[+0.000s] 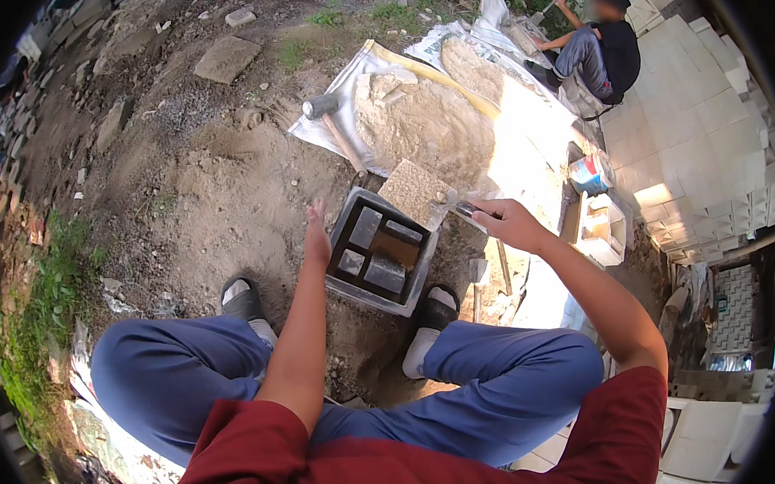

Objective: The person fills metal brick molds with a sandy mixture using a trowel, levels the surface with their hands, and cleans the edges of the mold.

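Observation:
Between my feet stands a square grey mold (368,298) with raised rectangular blocks (386,273) inside and dark gaps around them; some tan material lies in the gaps. My right hand (511,225) grips a trowel (466,209) by its handle, with the blade toward a tan, grainy slab-like mass (413,190) just beyond the mold. Beside the mold's left wall, my left hand (318,231) is held upright, edge-on, with fingers stretched out and nothing in it.
Farther off, a sheet (332,137) bears a sandy heap (434,125) and a hammer (320,107). To the right are a bucket (591,173), a white mold-like box (603,233) and stacked pale blocks (688,118). Another person (598,55) sits at the back right.

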`<action>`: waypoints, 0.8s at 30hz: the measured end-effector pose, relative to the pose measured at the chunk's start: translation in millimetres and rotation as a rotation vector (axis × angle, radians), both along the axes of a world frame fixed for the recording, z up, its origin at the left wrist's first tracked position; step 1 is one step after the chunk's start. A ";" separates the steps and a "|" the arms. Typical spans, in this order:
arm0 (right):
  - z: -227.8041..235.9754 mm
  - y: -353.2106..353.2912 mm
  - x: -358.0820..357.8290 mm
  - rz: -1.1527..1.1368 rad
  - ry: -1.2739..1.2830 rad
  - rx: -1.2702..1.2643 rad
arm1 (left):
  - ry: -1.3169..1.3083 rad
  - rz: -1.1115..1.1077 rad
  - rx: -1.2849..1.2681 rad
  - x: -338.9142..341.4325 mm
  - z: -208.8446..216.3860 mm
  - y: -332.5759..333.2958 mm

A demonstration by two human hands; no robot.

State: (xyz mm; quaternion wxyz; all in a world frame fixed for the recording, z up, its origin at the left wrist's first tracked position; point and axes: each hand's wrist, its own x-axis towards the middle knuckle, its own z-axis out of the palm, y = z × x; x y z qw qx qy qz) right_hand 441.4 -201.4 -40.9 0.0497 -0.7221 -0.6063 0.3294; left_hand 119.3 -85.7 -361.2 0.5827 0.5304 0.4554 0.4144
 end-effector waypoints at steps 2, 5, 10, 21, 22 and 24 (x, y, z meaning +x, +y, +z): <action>6.4 -0.2 -25.9 0.081 0.026 -0.013 | -0.239 0.119 -0.123 -23.7 -13.8 -7.3; 13.4 0.5 -52.8 0.200 0.012 -0.074 | -0.290 0.131 -0.090 -31.3 -8.7 -17.1; -3.6 0.9 -51.3 0.357 -0.065 -0.107 | -0.298 -0.014 0.076 4.6 30.0 -39.7; -38.9 32.6 -70.6 0.410 -0.103 -0.138 | -0.318 -0.002 0.192 16.9 53.8 -45.0; -43.0 33.7 -67.3 0.404 -0.101 -0.143 | -0.318 -0.008 0.185 18.6 56.5 -45.3; -51.4 37.3 -62.7 0.442 -0.120 -0.077 | -0.278 -0.002 0.241 22.1 59.0 -45.3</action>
